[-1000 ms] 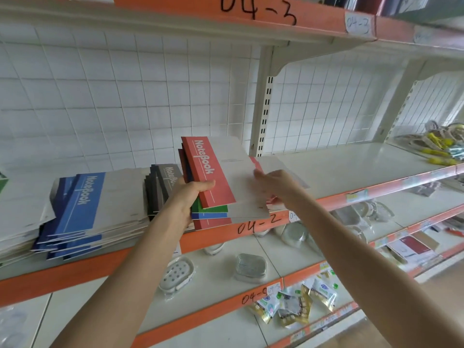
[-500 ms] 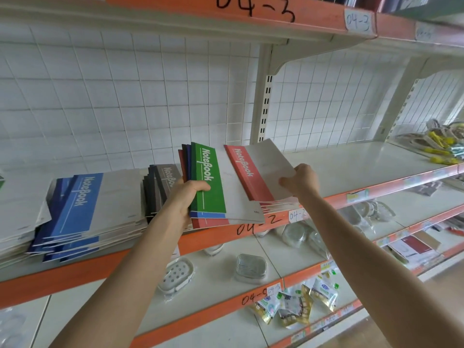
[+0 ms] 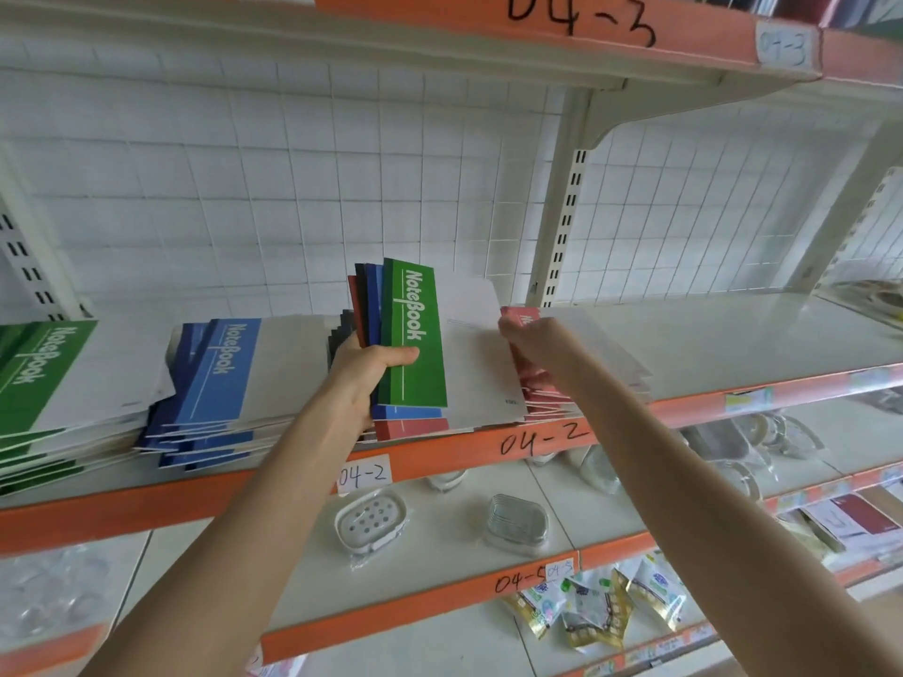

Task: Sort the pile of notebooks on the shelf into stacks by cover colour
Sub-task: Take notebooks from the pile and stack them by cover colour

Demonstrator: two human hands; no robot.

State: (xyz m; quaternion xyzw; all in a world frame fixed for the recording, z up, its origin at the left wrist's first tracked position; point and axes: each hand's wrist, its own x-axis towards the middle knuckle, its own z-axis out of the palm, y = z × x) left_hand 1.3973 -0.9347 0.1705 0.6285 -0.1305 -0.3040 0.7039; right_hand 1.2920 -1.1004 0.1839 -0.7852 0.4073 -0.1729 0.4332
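Observation:
My left hand (image 3: 364, 378) grips a fanned bundle of mixed notebooks above the shelf's orange front edge (image 3: 684, 408); a green notebook (image 3: 413, 344) lies on top, with blue, black and red covers under it. My right hand (image 3: 532, 344) is at the green notebook's right edge, fingers curled onto its white part. Just beneath that hand lies the red stack (image 3: 537, 390). On the shelf to the left sit a blue stack (image 3: 220, 383) and a green stack (image 3: 44, 373). A dark stack (image 3: 342, 324) is mostly hidden behind my left hand.
The shelf right of the red stack is bare white board (image 3: 733, 334). A slotted upright post (image 3: 562, 227) stands behind the notebooks and an upper shelf (image 3: 586, 22) hangs overhead. Soap dishes (image 3: 371, 517) and snack packets (image 3: 601, 608) lie on the lower shelves.
My right hand laid the red notebook on the red stack at the right, then came back left to the bundle. The green notebook now tops the bundle.

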